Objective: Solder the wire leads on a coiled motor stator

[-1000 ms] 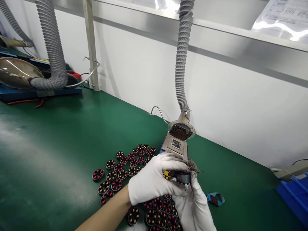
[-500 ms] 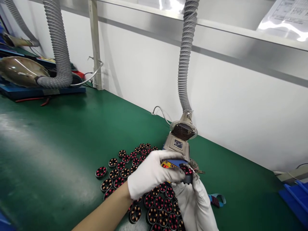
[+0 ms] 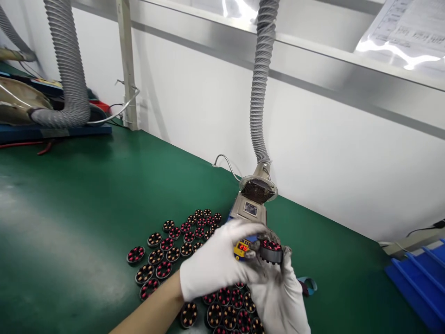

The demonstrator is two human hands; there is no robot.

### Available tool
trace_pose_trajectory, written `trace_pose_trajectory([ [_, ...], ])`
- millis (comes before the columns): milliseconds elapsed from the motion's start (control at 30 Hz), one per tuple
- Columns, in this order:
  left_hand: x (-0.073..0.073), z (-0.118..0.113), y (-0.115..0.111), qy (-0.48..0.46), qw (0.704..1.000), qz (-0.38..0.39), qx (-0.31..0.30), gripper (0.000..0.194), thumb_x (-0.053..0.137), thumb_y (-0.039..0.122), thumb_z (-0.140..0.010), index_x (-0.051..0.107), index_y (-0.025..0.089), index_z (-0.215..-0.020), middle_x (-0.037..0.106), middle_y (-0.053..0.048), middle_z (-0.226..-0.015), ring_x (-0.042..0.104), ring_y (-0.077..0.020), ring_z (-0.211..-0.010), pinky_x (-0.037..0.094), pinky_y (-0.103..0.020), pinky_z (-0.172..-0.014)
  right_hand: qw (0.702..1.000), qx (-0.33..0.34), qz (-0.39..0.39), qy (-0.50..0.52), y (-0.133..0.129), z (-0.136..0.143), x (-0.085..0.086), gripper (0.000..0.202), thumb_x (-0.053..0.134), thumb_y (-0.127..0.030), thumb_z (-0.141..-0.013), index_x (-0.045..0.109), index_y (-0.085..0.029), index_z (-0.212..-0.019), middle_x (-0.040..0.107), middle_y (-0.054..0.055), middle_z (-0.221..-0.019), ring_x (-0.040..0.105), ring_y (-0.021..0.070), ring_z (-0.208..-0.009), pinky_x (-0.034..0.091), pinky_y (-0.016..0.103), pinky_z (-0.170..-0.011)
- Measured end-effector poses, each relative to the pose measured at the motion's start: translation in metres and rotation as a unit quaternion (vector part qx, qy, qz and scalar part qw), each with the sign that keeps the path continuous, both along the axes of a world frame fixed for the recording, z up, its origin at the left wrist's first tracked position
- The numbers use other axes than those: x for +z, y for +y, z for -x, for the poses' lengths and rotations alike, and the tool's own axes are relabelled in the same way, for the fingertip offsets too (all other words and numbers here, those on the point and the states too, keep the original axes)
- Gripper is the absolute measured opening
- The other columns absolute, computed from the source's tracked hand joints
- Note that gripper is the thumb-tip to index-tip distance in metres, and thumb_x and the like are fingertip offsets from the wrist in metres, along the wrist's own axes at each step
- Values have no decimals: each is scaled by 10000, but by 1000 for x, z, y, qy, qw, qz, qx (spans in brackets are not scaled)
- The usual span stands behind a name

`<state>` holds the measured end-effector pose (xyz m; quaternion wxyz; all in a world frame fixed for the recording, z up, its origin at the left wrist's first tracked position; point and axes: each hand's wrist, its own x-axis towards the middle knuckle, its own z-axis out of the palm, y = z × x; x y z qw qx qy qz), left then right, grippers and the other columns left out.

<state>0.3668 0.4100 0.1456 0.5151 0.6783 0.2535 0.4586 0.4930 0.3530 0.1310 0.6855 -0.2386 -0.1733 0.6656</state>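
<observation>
Green worktop (image 3: 69,208), stators (image 3: 167,253) everywhere. Both hands, left (image 3: 217,264) & right (image 3: 278,297), fingers pinching one stator (image 3: 270,250). Prob light, rigid; windings look delicate, so grip the rim.

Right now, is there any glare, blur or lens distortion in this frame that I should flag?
Head view: strong glare on the plastic-covered sheet at top right and a soft sheen on the green mat; straight wall rails bow, so wide-angle distortion; gloved left hand and right hand slightly soft, the held stator still readable.
</observation>
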Motion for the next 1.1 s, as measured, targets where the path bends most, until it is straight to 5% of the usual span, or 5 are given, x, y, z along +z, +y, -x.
trace_pose_trajectory([
  [167,-3,-7,2,-12,991,-131,-28,324,727,142,-675,693,255,-976,666,-47,-1040,555,-222,-1033,401,-374,-964,997,9,-20,71,4,5,-6,233,745,-343,-702,701,-257,-914,712,-19,-888,638,71,-761,520,159,-698],
  [533,-8,-2,9,-191,970,138,67,105,676,262,-722,709,162,-735,708,-43,-777,638,-167,-767,496,-237,-737,991,110,-44,-53,11,-15,-40,247,684,-445,-741,709,-288,-931,710,48,-919,639,119,-718,526,245,-688],
  [833,-2,-10,2,-159,970,182,24,53,696,110,-585,705,157,-606,698,-37,-715,626,-162,-693,499,-230,-651,961,-138,-65,-231,21,-16,-49,417,837,-402,-513,692,-228,-863,714,53,-813,664,198,-673,565,316,-597],
  [933,-4,-6,2,-227,956,175,53,61,748,203,-635,710,177,-675,712,-28,-747,631,-152,-733,500,-228,-729,881,-315,-82,-342,16,-4,-45,415,819,-321,-571,652,-193,-929,703,87,-895,674,216,-780,571,307,-651],
  [1100,1,-2,-4,-194,946,241,-94,383,770,365,-676,686,180,-1001,698,-72,-1002,613,-194,-981,462,-268,-893,586,-526,-224,-575,9,11,-52,405,726,-92,-673,591,-250,-1021,625,74,-1091,647,226,-927,580,350,-735],
])
